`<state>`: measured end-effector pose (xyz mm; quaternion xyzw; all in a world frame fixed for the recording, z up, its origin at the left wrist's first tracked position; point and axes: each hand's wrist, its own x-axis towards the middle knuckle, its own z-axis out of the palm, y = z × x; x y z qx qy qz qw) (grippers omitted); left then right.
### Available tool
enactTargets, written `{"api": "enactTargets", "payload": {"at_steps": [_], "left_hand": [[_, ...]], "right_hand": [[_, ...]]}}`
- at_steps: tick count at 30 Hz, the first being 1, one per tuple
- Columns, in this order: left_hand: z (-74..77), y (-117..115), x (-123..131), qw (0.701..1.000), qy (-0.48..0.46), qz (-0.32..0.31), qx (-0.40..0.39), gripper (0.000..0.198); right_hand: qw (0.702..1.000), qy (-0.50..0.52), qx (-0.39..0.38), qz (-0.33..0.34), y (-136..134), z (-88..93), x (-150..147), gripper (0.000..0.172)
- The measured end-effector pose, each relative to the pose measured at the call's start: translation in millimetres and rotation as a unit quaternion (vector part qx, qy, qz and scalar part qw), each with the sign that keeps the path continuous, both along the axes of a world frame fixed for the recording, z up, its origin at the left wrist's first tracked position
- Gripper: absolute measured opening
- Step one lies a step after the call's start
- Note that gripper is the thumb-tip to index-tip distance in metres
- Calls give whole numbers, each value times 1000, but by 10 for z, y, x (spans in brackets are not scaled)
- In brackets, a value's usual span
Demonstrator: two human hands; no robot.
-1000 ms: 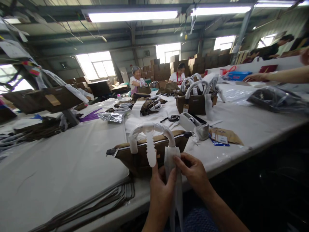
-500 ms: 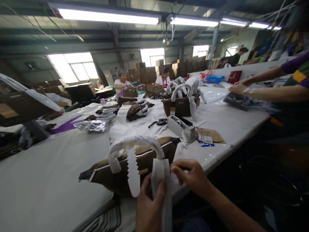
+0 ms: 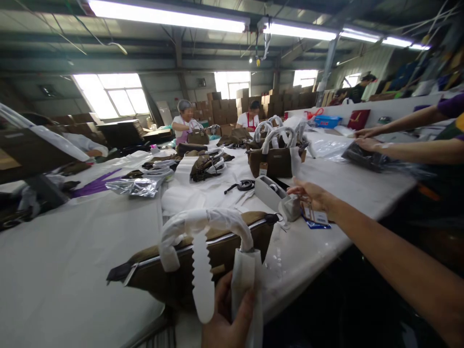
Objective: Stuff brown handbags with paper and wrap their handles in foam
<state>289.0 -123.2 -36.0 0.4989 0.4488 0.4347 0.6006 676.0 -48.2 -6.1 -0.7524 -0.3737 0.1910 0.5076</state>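
White-covered surface [image 3: 72, 251] in a workshop, tube lights [image 3: 166, 17] overhead, cardboard boxes [image 3: 222, 112] stacked at back. Brown zip handbag [image 3: 224, 253] at near side of surface, handle [image 3: 206, 218] wrapped in white. L grip [image 3: 230, 309]: thumb & fingers pinching white strip [image 3: 248, 270] at handle's R end. R grip [image 3: 313, 195] out by near end of grey tape dispenser [image 3: 270, 191], fingers part-curled; can't tell if touching or pinching. Surface edge slants up to R, R forearm [image 3: 387, 246] crossing above; flat white stretch L of bag; co-worker's arms [image 3: 416, 149] far R.
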Motion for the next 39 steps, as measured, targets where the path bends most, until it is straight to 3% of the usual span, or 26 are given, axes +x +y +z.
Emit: {"api": "enactTargets", "payload": {"at_steps": [2,10,15,21,24,28,32,35,37,39], "left_hand": [[-6,3,-4,1000,6,2,1,62],[3,-8,-13,1000,14,9,-14,64],[-2,-14,-7,1000,14,21,-9,62],[27,-6,-12,1000,20,16,-3,61],[30,3,-9,1000,21,12,10,58],[19,-9,18,1000,8,9,15,54],[26,-32,49,1000,-16,-2,20,50],[35,-38,55,999,-18,-16,36,48],[32,-37,50,998,-18,-30,46,46],[22,-36,42,997,-19,-40,59,45]], "right_hand": [[997,76,-19,10,-83,44,27,57],[978,206,16,-14,-461,115,21,28],[973,231,-2,-9,-637,-134,-38,22],[977,199,54,-47,-623,-588,-75,42],[981,158,81,-77,-650,-664,-174,52],[986,117,112,-34,-966,-449,-666,53],[980,51,111,159,-1377,-15,-1521,32],[958,60,96,265,-1453,212,-2095,28],[957,27,99,272,-1370,256,-2331,26],[964,-52,107,236,-1240,234,-2437,23]]}}
